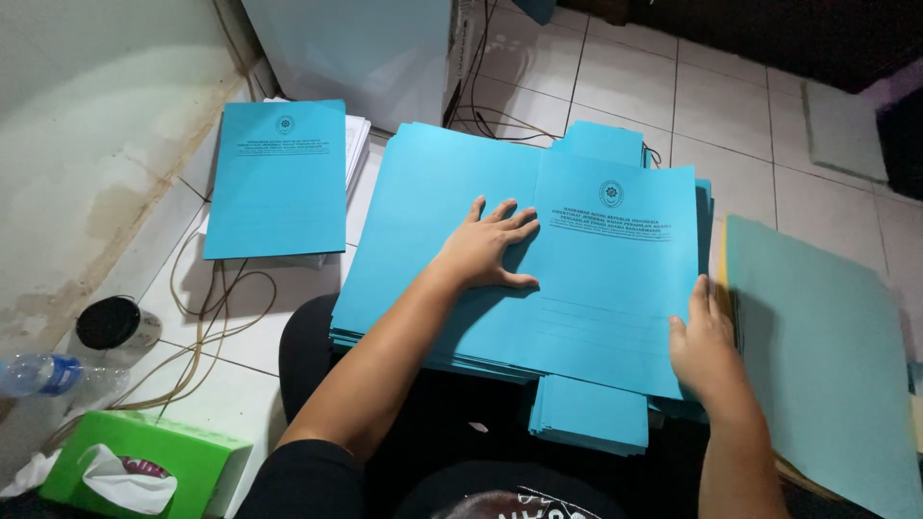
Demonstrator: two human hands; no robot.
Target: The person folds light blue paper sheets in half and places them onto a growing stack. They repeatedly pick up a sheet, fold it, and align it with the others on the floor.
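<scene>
**Hands on blue folder stack**

Left hand [486, 248] lies flat, fingers spread, palm down on the top folder [615, 279], pressing near its left edge and fold. It grips nothing, just rests on the sheet. Right hand [707, 346] is at the folder's right edge, low down, fingers curled over the edge and pinching it; thumb side is hidden, so how firm the grip is cannot be told.

Top folder is light blue with a round emblem and printed lines up top. It sits on a wide stack [423, 221] of the same blue folders, opened out, lying across the person's lap and on the tiled floor [731, 115]. A smaller bunch of blue sheets [588, 415] sticks out under the stack's near edge.

Left of the stack, apart from it: one closed blue folder [279, 178] on a white paper pile. Right of the stack: a paler teal sheet [827, 356], just beside the right hand.

Near left corner: green tissue box [144, 461], plastic bottle [43, 373], dark-lidded jar [115, 324], loose cables [207, 308].
</scene>
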